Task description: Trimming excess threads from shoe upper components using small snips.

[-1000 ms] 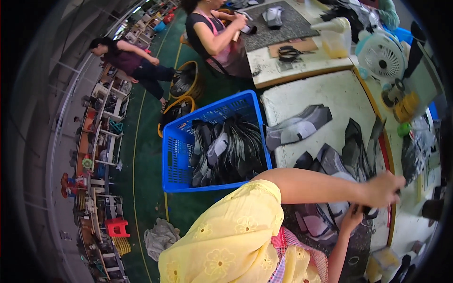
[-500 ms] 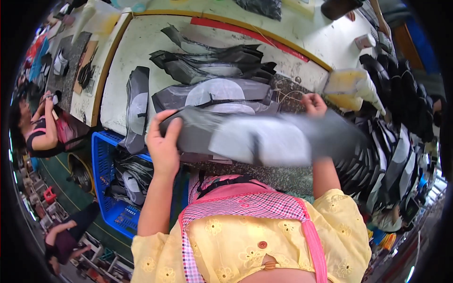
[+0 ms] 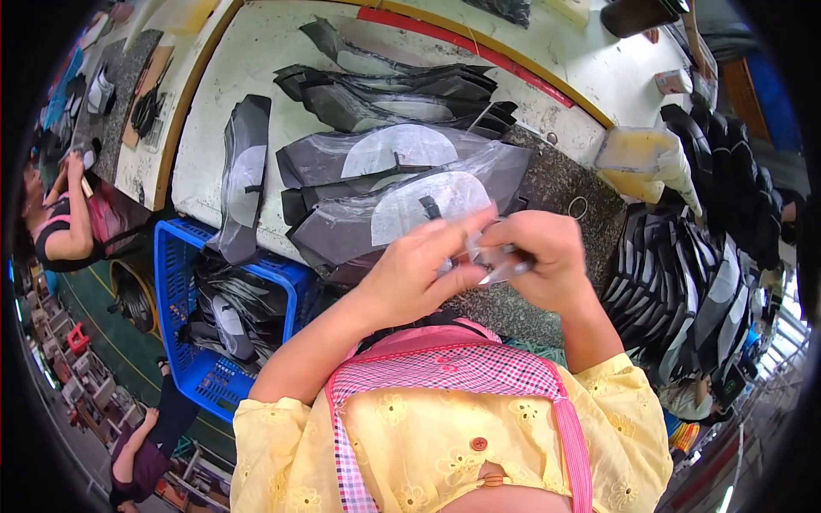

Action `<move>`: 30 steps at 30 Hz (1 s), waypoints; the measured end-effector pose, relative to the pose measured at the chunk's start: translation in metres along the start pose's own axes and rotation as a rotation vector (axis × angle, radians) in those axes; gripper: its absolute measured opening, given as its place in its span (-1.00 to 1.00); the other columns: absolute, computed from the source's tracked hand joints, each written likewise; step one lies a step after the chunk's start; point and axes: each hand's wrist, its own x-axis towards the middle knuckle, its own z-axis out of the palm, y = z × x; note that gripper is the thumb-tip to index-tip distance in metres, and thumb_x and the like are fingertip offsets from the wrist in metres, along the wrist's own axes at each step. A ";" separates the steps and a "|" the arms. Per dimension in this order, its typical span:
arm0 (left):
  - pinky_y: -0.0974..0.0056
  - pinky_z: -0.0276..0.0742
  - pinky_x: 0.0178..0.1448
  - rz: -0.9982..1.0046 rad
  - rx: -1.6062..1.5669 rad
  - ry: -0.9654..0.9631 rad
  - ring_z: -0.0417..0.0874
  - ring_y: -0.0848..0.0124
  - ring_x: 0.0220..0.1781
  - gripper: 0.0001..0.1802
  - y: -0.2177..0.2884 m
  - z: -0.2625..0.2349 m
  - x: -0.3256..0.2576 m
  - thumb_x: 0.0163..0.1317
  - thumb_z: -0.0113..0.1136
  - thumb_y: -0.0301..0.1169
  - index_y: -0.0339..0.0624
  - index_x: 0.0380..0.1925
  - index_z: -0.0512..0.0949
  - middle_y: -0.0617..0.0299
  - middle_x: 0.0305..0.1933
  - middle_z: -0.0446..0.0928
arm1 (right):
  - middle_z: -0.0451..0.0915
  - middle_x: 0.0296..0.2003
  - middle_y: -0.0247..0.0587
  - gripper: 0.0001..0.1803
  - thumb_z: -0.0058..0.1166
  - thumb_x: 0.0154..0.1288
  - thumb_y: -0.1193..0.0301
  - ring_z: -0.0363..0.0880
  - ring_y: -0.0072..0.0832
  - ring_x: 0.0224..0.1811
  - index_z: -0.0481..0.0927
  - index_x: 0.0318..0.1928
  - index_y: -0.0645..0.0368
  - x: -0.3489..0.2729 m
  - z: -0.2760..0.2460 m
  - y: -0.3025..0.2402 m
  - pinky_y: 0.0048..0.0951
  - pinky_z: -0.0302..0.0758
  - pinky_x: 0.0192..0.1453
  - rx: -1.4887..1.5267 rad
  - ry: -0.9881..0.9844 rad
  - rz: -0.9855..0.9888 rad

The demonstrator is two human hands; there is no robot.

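My left hand [image 3: 425,267] and my right hand [image 3: 547,252] meet in front of my chest, fingers pinched together. Between them is a small, pale, shiny thing [image 3: 506,270], too blurred to name. Just beyond my left hand, a dark grey curved sheet piece [image 3: 338,231] with a pale half-round patch and a small black tab lies on the worktable [image 3: 282,26]. Its near edge is partly hidden by my hand. Behind it lie another such piece [image 3: 312,158] and overlapping stacks of similar pieces [image 3: 410,98].
A single dark piece [image 3: 244,175] hangs over the table's left edge above a blue plastic crate [image 3: 162,299] holding more pieces. At right are a translucent tub [image 3: 637,154] of yellowish material and a dense row of dark pieces [image 3: 663,282]. A co-worker [image 3: 64,218] is at far left.
The dark piece my hands held now lies on the table, in front of the others. Both hands have come together in the middle, around something small.
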 end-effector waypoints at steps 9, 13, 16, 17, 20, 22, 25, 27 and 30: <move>0.48 0.32 -0.33 -0.353 0.154 0.340 0.43 0.62 -0.43 -0.77 -0.047 -0.054 -0.030 0.22 0.06 -0.43 -0.34 -0.56 0.49 0.33 -0.54 0.48 | 0.44 -0.58 -0.44 -0.88 0.05 -0.01 0.68 0.31 -0.79 -0.52 0.50 -0.40 0.25 0.033 0.018 0.054 -0.69 0.25 -0.45 -0.013 0.019 0.284; 0.47 0.28 -0.44 -0.563 0.081 0.393 0.37 0.65 -0.54 -0.79 -0.063 -0.065 -0.035 0.14 0.16 -0.39 -0.31 -0.56 0.51 0.35 -0.62 0.46 | 0.45 -0.59 -0.47 -0.92 0.13 0.01 0.61 0.28 -0.80 -0.52 0.53 -0.42 0.26 0.044 0.011 0.064 -0.70 0.25 -0.45 -0.047 0.036 0.318; 0.45 0.27 -0.49 -0.641 0.093 0.386 0.35 0.63 -0.60 -0.78 -0.079 -0.061 -0.033 0.07 0.24 -0.34 -0.28 -0.56 0.54 0.33 -0.66 0.45 | 0.41 -0.65 -0.47 -0.91 0.18 -0.01 0.56 0.24 -0.79 -0.58 0.53 -0.46 0.26 0.041 0.002 0.066 -0.67 0.21 -0.51 -0.154 -0.025 0.362; 0.46 0.26 -0.50 -0.631 0.114 0.386 0.34 0.63 -0.61 -0.77 -0.084 -0.059 -0.031 0.05 0.26 -0.32 -0.28 -0.56 0.54 0.34 -0.67 0.44 | 0.41 -0.65 -0.47 -0.91 0.18 -0.01 0.56 0.24 -0.79 -0.58 0.53 -0.46 0.26 0.039 -0.002 0.059 -0.67 0.21 -0.51 -0.156 -0.026 0.365; 0.44 0.27 -0.50 -0.639 0.087 0.340 0.35 0.62 -0.62 -0.77 -0.099 -0.056 -0.029 0.05 0.25 -0.30 -0.27 -0.56 0.54 0.32 -0.69 0.44 | 0.38 -0.68 -0.40 -0.87 0.19 -0.13 0.61 0.28 -0.70 -0.63 0.54 -0.47 0.25 0.043 -0.017 0.034 -0.65 0.22 -0.52 -0.324 -0.032 0.247; 0.43 0.28 -0.50 -0.631 0.064 0.300 0.36 0.61 -0.62 -0.76 -0.102 -0.053 -0.025 0.05 0.25 -0.29 -0.26 -0.56 0.54 0.31 -0.69 0.44 | 0.36 -0.69 -0.36 -0.80 0.17 -0.27 0.59 0.36 -0.46 -0.64 0.53 -0.50 0.11 0.043 -0.025 0.025 -0.49 0.30 -0.54 -0.478 -0.053 0.020; 0.41 0.30 -0.49 -0.652 0.156 0.309 0.39 0.57 -0.64 -0.75 -0.106 -0.051 -0.018 0.03 0.25 -0.28 -0.26 -0.57 0.55 0.27 -0.70 0.45 | 0.40 -0.64 -0.37 -0.74 0.13 -0.36 0.60 0.43 -0.39 -0.56 0.51 -0.49 0.07 0.047 -0.015 0.039 -0.45 0.35 -0.48 -0.572 -0.078 0.039; 0.39 0.32 -0.48 -0.686 0.172 0.304 0.42 0.54 -0.64 -0.75 -0.105 -0.051 -0.017 0.01 0.26 -0.26 -0.25 -0.58 0.56 0.24 -0.71 0.47 | 0.43 -0.60 -0.38 -0.72 0.15 -0.36 0.58 0.46 -0.41 -0.51 0.49 -0.47 0.06 0.045 -0.013 0.049 -0.43 0.38 -0.44 -0.567 -0.070 0.084; 0.34 0.36 -0.47 -0.721 0.215 0.264 0.47 0.43 -0.65 -0.71 -0.110 -0.049 -0.014 -0.04 0.29 -0.22 -0.24 -0.61 0.55 0.18 -0.69 0.48 | 0.44 -0.60 -0.35 -0.75 0.17 -0.32 0.52 0.48 -0.37 -0.49 0.50 -0.47 0.07 0.044 -0.011 0.062 -0.39 0.39 -0.43 -0.555 -0.008 0.173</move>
